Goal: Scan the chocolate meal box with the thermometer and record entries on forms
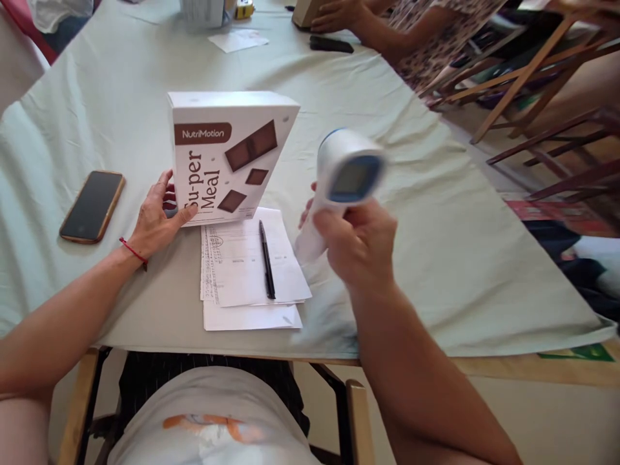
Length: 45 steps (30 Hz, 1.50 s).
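My left hand (162,210) grips the lower left corner of a white NutriMotion box (203,155), thumb on its front and fingers behind. The box stands upright, slightly tilted, with brown bars printed on it. In my right hand (361,242) is a white infrared thermometer (312,226) with a blue-rimmed screen facing me, held above the table and blurred by motion. Its handle is wrapped by my fingers. Below the box lie several sheets of paper (237,278), and a black pen (267,261) rests on them.
A smartphone (92,206) lies left of my left hand. Across the pale tablecloth (411,258) are a white slip (239,41), a dark case (332,44) and a yellow tape measure (245,9). Another person's hand (334,16) touches a brown box (304,13). Wooden chairs (527,77) stand at right.
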### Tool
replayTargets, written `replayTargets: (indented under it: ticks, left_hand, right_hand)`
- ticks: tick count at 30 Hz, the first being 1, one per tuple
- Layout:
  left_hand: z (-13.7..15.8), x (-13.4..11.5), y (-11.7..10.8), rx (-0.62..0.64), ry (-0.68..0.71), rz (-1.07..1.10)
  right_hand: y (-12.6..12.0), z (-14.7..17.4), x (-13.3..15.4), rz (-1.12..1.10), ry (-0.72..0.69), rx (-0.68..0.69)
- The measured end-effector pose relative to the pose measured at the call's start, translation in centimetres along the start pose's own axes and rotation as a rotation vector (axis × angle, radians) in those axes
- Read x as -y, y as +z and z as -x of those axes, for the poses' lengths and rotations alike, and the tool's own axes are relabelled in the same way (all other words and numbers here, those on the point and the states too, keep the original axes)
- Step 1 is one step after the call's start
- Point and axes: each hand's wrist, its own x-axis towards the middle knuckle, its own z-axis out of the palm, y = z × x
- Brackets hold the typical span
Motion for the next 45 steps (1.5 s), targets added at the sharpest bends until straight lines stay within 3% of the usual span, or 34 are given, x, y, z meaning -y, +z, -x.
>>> replayTargets:
  ticks: [1, 3, 6, 12, 21, 39, 45]
  left_hand:
    - [0.1, -0.2, 0.0, -0.012, -0.013, -0.002]
    - [0.2, -0.7, 0.1, -0.041, -0.043, -0.012]
    - [0.4, -1.6, 0.2, -0.049, -0.086, 0.023]
    - [0.2, -2.6, -0.1, 0.041, -0.092, 0.084]
    - [0.1, -2.3, -0.4, 0.078, -0.097, 0.050]
    - [0.0, -2.8, -0.8, 0.194, -0.033, -0.005]
    - [-0.1, -2.8, -0.9, 0.199, -0.054, 0.002]
  right_hand:
    - [0.7, 0.8, 0.3, -0.228, 0.011, 0.092]
    - [2.1, 2.3, 0.5, -0.451, 0.119, 0.352]
    - [3.9, 3.6, 0.0, -0.415, 0.249, 0.515]
    - [5.3, 3.0, -1.5, -0.354, 0.243, 0.457]
    - [6.2, 2.4, -1.6, -0.385, 0.255, 0.495]
    - [6.0, 2.7, -1.4, -0.417, 0.231, 0.493]
    - [5.2, 2.8, -0.5, -0.578, 0.285, 0.563]
